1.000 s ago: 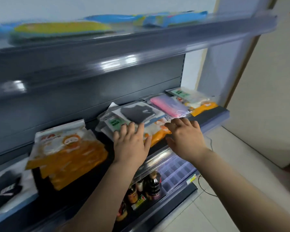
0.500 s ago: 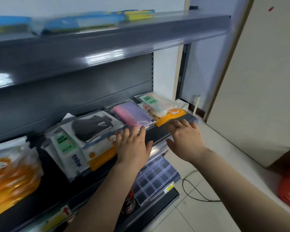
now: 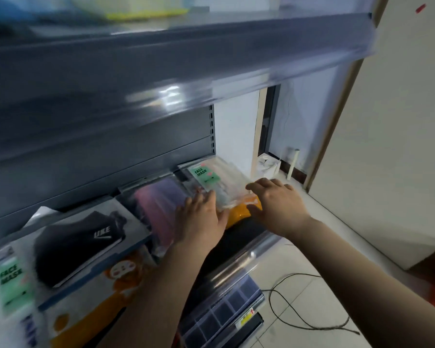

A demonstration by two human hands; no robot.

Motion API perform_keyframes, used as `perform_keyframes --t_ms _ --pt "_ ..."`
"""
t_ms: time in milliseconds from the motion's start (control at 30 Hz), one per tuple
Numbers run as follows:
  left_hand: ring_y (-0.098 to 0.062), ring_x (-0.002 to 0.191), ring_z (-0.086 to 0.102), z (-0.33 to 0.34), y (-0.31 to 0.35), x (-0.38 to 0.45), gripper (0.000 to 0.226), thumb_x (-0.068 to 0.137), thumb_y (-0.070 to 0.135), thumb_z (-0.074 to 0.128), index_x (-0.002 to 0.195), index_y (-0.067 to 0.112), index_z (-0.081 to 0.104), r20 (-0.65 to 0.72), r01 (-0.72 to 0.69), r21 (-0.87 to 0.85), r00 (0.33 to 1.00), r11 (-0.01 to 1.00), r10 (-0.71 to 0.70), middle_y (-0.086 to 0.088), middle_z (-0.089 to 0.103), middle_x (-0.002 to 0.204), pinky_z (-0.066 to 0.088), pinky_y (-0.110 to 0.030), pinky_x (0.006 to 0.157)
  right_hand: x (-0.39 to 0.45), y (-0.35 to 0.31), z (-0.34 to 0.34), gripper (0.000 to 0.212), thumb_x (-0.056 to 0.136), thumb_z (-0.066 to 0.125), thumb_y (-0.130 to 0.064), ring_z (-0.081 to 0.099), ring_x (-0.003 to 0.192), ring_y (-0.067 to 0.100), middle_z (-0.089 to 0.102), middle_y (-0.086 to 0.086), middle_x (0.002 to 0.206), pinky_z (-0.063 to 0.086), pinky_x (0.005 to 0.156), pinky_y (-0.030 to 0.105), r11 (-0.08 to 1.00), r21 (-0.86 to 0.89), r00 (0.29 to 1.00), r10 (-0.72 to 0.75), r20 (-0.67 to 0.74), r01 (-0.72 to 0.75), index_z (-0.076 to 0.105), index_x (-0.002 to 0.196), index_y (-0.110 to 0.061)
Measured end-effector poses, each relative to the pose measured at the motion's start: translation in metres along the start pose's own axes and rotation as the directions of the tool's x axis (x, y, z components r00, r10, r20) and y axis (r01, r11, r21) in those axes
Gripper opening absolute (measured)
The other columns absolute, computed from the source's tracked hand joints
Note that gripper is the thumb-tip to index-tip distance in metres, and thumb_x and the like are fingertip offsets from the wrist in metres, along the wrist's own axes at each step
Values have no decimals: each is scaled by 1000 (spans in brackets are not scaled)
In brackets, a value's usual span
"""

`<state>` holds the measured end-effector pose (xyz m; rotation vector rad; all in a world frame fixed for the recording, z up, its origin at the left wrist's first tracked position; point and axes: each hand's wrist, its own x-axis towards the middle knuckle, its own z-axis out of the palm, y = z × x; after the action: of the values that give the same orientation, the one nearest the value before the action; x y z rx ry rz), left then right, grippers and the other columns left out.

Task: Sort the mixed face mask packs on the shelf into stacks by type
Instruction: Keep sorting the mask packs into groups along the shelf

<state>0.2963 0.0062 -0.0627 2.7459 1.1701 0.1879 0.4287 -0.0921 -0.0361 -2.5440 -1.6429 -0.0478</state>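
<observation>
At the shelf's right end a clear face mask pack with a green label (image 3: 212, 180) lies on an orange pack (image 3: 239, 214). My left hand (image 3: 202, 216) rests flat at that clear pack's left edge, fingers spread. My right hand (image 3: 276, 200) hovers over the right corner of the same pile, fingers apart, holding nothing. Left of my hands lie a pink and purple pack (image 3: 158, 207), a black mask pack marked LIKE (image 3: 78, 243), another orange cartoon pack (image 3: 98, 295) and a second green-label pack (image 3: 10, 287).
The dark shelf (image 3: 236, 244) has a shiny front rail. An upper shelf (image 3: 161, 61) overhangs close above, with blurred yellow and blue packs on it. Below is a shelf with clear divided boxes (image 3: 221, 315). A black cable (image 3: 299, 310) runs over the tiled floor at right.
The view has swung right along the shelf. Both hands have moved from the middle pile to the pile at the right end, the left one now touching the clear green-label pack.
</observation>
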Motion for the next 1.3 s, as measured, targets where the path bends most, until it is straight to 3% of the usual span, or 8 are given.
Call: perform_keyframes --t_ms 200,467,533,667,800,1000,1100,1300 --pt "-28 129 36 4 4 33 55 94 47 36 140 17 32 23 83 -32 996 996 -83 -8 40 144 34 -41 100 48 27 14 46 92 51 -40 54 116 24 54 6 131 46 92 35 940 327 995 95 32 -101 49 130 -15" --pt "-24 132 35 14 17 46 58 94 48 39 142 17 29 17 219 -105 976 970 -218 -5 39 145 32 -38 104 98 51 33 66 83 63 -46 55 112 25 58 10 127 42 89 30 859 476 971 90 220 -187 45 133 -7" --pt "-23 132 35 15 24 45 58 94 47 40 142 17 30 8 239 -126 971 963 -240 -4 38 146 31 -36 105 106 55 35 65 81 68 -42 58 99 24 59 12 123 43 83 28 838 506 958 67 278 -206 49 131 -5" --pt "-21 128 40 16 43 47 53 93 44 44 140 20 34 -16 262 -150 963 953 -268 -3 41 143 33 -36 104 114 75 37 16 79 73 -16 51 57 17 58 9 79 41 48 20 522 798 939 13 344 -300 61 84 -6" --pt "-23 124 46 22 54 48 51 91 41 50 136 18 40 -61 327 -211 936 921 -346 -5 48 139 37 -34 99 121 105 37 15 88 59 -6 53 58 16 53 8 77 48 48 22 224 919 938 -49 343 -325 49 79 -12" --pt "-22 133 36 42 67 45 54 92 43 49 139 18 38 -62 392 -195 910 899 -411 -3 41 145 28 -33 111 121 148 38 22 94 49 -3 59 52 10 60 5 67 47 45 17 -228 908 936 -57 349 -352 44 75 -15" --pt "-22 131 37 46 73 45 57 89 43 54 139 17 40 -80 401 -261 897 878 -434 -3 43 143 29 -37 111 118 162 42 20 95 46 -4 62 72 17 68 6 75 38 54 22 -319 865 922 -121 369 -388 44 78 -14" --pt "-29 137 26 55 84 47 84 81 51 61 145 15 21 -24 577 -367 778 729 -628 -6 27 150 28 -46 112 112 166 56 14 95 46 -3 57 76 21 60 16 94 45 42 15 -248 869 901 -185 391 -428 45 85 -13"
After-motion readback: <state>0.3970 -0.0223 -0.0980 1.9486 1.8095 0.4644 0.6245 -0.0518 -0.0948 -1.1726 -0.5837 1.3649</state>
